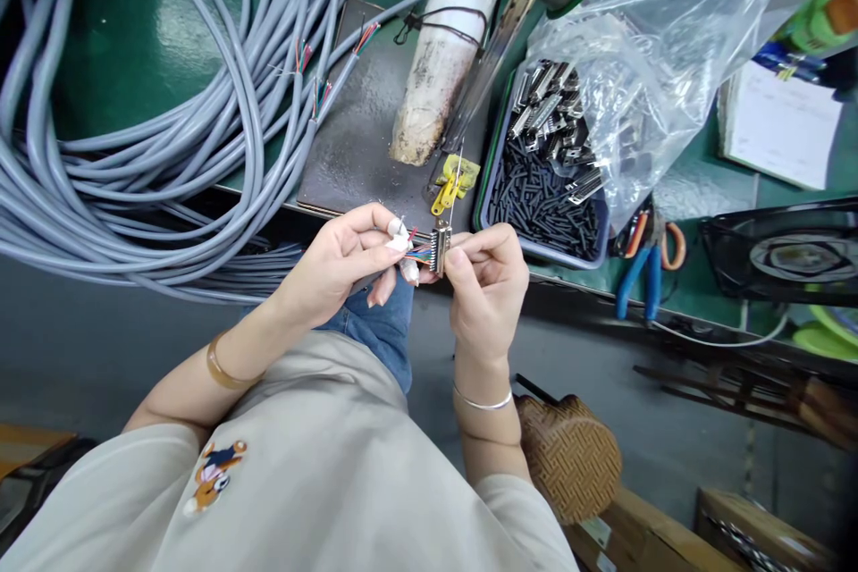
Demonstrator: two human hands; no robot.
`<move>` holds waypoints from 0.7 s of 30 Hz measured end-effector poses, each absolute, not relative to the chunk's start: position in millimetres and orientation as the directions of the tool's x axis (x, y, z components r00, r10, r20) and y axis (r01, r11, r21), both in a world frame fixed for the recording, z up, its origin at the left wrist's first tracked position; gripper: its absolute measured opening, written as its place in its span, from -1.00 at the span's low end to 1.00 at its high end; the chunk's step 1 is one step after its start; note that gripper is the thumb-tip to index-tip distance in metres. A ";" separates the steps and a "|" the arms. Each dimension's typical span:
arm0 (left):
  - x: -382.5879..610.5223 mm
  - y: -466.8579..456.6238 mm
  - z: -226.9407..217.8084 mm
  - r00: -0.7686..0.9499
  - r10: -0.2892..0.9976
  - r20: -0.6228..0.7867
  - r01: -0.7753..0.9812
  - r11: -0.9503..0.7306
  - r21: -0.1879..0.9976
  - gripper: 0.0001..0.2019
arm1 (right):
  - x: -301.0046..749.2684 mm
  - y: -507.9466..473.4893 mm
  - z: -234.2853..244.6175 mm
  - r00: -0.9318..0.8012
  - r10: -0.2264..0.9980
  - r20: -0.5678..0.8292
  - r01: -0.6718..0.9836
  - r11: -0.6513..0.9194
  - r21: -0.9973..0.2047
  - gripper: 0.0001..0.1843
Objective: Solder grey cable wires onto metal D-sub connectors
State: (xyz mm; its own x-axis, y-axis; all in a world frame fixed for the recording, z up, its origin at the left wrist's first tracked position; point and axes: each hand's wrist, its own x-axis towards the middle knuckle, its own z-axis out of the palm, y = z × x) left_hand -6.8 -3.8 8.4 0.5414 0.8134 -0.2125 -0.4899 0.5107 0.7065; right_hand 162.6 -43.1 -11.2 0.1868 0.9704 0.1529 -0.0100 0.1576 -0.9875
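Note:
My left hand (355, 252) is closed, its thumb and fingertips pinching thin coloured wires (419, 254) at the end of a cable. White coverings wrap some of those fingertips. The wires run into the pin side of a metal multi-pin connector (439, 247). My right hand (489, 281) pinches this connector from its other side between thumb and fingers. Just above the connector, a thin metal tip (457, 179) points down past yellow plastic pieces (450, 186). Part of the cable is hidden behind my left hand.
Grey cables (234, 116) with stripped ends fill the left of the bench. A dark board (349, 143) carries a white wrapped roll (439, 45). To the right stand a bin (536, 252) of black sleeves and metal connectors, a plastic bag (677, 45), pliers (642, 273) and paper (781, 125).

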 end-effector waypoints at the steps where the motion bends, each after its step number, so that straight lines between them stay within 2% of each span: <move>1: -6.9 -3.7 8.2 0.541 0.814 -0.211 -0.488 0.508 0.710 -0.69 | 162.5 -43.5 -10.9 0.192 0.969 0.156 0.002 0.158 -0.987 -0.77; 8: -6.0 -2.5 0.4 0.550 0.798 -0.247 -0.476 0.543 0.691 -0.67 | 161.3 -43.3 -3.2 0.195 0.977 0.090 0.086 0.075 -0.994 -0.74; 15: -6.1 -2.3 -2.8 0.559 0.778 -0.287 -0.442 0.573 0.691 -0.65 | 162.4 -41.8 -2.4 0.163 0.978 0.133 0.100 0.118 -0.988 -0.77; 18: -6.3 -2.6 -1.9 0.553 0.784 -0.282 -0.434 0.560 0.706 -0.64 | 163.2 -42.5 -3.7 0.170 0.973 0.157 0.189 0.124 -0.974 -0.76; 21: -7.3 -3.0 -2.8 0.539 0.801 -0.259 -0.418 0.522 0.744 -0.65 | 166.1 -43.1 -4.1 0.238 0.930 0.280 0.356 0.185 -0.916 -0.81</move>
